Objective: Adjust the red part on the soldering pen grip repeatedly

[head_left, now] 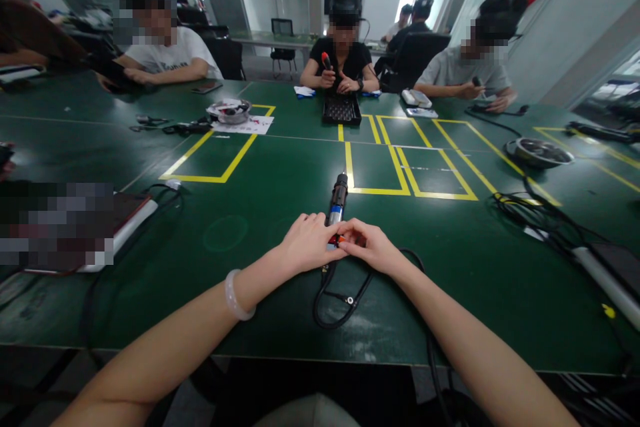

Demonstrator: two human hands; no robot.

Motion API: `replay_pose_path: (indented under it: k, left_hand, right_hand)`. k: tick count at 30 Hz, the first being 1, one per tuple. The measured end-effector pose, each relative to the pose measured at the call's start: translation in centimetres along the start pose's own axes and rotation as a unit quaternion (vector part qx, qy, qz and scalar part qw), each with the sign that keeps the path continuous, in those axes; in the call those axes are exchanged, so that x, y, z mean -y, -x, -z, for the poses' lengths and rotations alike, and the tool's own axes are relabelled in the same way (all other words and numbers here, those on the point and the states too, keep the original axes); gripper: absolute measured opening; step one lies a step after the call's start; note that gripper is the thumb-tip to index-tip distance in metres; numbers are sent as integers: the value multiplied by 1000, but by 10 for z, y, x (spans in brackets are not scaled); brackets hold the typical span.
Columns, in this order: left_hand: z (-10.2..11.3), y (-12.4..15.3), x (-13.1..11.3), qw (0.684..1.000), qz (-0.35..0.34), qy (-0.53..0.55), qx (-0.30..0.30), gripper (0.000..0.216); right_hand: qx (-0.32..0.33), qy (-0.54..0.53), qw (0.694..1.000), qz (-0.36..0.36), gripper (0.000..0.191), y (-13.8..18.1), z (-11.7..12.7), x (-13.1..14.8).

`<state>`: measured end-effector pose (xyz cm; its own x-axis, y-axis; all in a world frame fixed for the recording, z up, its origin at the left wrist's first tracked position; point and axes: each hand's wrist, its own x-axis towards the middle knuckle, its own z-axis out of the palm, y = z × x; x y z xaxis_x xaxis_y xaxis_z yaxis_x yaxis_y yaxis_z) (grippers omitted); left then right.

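An electric screwdriver (337,199) lies on the green table (280,173), its tip pointing away from me. Both hands meet at its near end. My left hand (309,241) has its fingers curled over the red rear part of the tool. My right hand (370,247) pinches the same end from the right. A black cable (340,293) loops from the tool toward me. A pale bangle (235,295) sits on my left wrist.
Yellow tape boxes (410,173) mark the table. A metal bowl (537,152) and cables (540,213) lie at the right; a book (133,210) is at the left. A black tray (341,109) and three other people sit at the far side.
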<state>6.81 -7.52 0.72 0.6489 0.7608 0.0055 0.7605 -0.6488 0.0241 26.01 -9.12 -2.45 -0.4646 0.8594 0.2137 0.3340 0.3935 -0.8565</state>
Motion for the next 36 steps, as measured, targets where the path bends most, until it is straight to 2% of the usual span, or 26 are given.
replay_pose_path:
  k: [4,8,12,19,26,36]
  left_hand:
    - [3,-1,10,998,-24,35,36,66]
    - [6,0,17,996,-28,49,65,68]
    - [9,2,18,996,-27,52,69,65]
    - [12,2,17,994,-30,65,84,63]
    - [11,2,19,991,-23,80,104,85]
    - [6,4,10,997,-14,49,61,88]
  right_hand:
    - [0,42,999,34,8,0,2,0]
    - [7,37,999,21,10,1,4,-1]
    - [15,12,1000,9,11,1,4,-3]
    - [1,-2,997,-71,16,2,6,-8]
    - [9,-63,989,-132,27,0,8,-9]
    - [11,-156,968,-194,39,0,9,-8]
